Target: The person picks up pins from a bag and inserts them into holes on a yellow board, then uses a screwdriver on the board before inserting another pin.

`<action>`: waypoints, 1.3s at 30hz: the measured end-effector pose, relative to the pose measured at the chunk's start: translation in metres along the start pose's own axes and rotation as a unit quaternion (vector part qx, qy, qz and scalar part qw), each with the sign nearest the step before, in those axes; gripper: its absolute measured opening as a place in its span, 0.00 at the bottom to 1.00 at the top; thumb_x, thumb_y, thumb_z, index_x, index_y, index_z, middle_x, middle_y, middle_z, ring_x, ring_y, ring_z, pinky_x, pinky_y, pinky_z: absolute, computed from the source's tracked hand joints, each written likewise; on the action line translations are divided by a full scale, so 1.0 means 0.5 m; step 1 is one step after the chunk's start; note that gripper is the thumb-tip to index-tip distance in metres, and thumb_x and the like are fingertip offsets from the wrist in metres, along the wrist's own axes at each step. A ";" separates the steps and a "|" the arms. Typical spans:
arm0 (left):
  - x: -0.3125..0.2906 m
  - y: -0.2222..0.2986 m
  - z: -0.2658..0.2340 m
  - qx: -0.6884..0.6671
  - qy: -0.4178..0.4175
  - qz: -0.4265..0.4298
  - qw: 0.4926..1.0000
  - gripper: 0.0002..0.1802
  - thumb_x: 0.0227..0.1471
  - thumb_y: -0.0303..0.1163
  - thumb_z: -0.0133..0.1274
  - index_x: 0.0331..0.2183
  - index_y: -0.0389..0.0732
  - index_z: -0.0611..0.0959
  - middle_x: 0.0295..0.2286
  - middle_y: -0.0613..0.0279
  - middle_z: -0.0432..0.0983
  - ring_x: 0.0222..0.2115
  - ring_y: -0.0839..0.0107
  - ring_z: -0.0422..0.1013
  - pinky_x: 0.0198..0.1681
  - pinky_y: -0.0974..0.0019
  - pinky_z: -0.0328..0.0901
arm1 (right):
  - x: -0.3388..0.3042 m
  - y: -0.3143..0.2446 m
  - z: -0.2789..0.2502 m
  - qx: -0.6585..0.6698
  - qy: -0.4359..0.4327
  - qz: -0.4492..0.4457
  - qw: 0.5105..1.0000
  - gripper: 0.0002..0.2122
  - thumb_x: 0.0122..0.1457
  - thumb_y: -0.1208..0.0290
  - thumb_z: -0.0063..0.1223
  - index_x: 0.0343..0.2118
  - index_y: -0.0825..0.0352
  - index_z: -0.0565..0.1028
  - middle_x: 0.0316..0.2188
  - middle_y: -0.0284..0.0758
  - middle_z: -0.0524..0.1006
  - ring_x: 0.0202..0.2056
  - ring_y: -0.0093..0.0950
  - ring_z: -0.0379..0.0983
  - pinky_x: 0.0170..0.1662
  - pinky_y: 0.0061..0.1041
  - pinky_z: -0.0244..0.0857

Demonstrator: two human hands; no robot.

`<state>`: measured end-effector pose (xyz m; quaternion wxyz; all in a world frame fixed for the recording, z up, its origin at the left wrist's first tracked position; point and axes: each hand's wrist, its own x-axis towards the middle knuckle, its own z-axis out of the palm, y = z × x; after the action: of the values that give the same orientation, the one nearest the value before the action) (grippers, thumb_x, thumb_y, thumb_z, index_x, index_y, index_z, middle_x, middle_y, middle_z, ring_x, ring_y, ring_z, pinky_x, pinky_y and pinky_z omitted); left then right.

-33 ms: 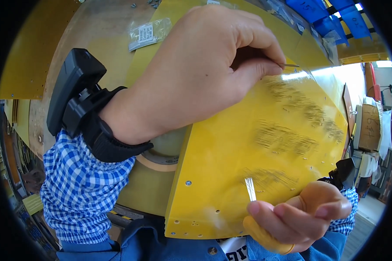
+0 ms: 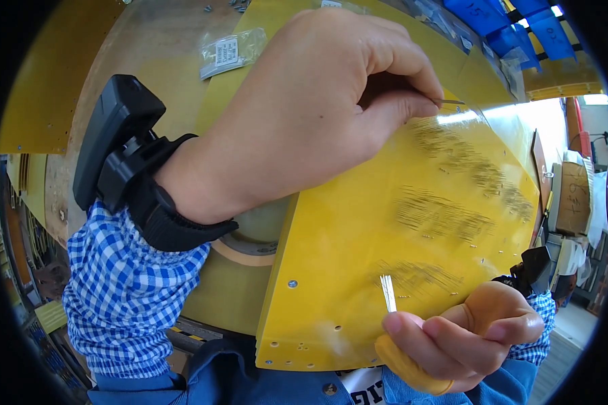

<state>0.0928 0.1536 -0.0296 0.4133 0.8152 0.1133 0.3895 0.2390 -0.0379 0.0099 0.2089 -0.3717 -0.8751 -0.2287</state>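
My left hand [image 2: 344, 101] reaches across the far part of a yellow board [image 2: 331, 256], its thumb and forefinger pinched on a thin metal pin [image 2: 452, 102]. Low on the right, my right hand [image 2: 466, 337] is curled around a small bundle of thin silvery pins [image 2: 388, 293], whose ends fan out past the thumb. Yellow material [image 2: 409, 368] covers one finger of that hand. Between the hands, rows of fine dark pins [image 2: 439, 214] stand in the board or lie along it; I cannot tell which.
A tape roll [image 2: 246, 253] lies partly under my left forearm. Beyond it are a labelled clear plastic bag [image 2: 230, 54] and some small screws [image 2: 238, 7]. Blue bins [image 2: 550, 34] hang at the far right. A cardboard box [image 2: 574, 196] stands farther right.
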 end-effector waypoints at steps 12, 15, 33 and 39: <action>0.001 -0.004 -0.002 0.009 -0.008 -0.002 1.000 0.05 0.48 0.16 0.58 0.30 0.32 0.84 0.25 0.67 0.75 0.22 0.84 0.67 0.23 0.79 0.56 | 0.039 0.030 -0.035 0.234 -0.102 0.070 0.964 0.03 0.54 0.66 0.56 0.27 0.49 0.80 0.32 0.14 0.82 0.31 0.12 0.66 0.55 0.30 0.45; 0.005 -0.001 0.003 0.000 0.003 0.005 1.000 0.05 0.48 0.16 0.58 0.31 0.32 0.84 0.25 0.67 0.75 0.23 0.84 0.67 0.24 0.80 0.57 | 0.012 0.004 -0.001 0.119 0.036 0.040 0.991 0.06 0.56 0.62 0.54 0.23 0.47 0.78 0.30 0.11 0.81 0.30 0.09 0.66 0.60 0.27 0.43; 0.007 0.022 -0.011 -0.033 -0.018 -0.040 0.998 0.05 0.49 0.16 0.58 0.31 0.32 0.84 0.25 0.66 0.76 0.24 0.83 0.69 0.25 0.79 0.59 | 0.049 0.021 -0.030 0.111 -0.096 0.049 0.988 0.04 0.51 0.67 0.57 0.26 0.46 0.81 0.30 0.12 0.81 0.34 0.09 0.67 0.57 0.24 0.47; 0.004 -0.004 0.003 0.009 -0.006 0.012 1.000 0.05 0.49 0.16 0.58 0.31 0.32 0.84 0.25 0.66 0.76 0.23 0.83 0.68 0.24 0.79 0.58 | 0.043 0.033 -0.035 0.257 -0.112 -0.048 0.959 0.06 0.48 0.75 0.55 0.27 0.58 0.81 0.32 0.24 0.82 0.30 0.17 0.75 0.41 0.18 0.60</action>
<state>0.0953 0.1549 -0.0305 0.4018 0.8227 0.1049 0.3883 0.2409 -0.0257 0.0398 0.1870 -0.2866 -0.9389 0.0378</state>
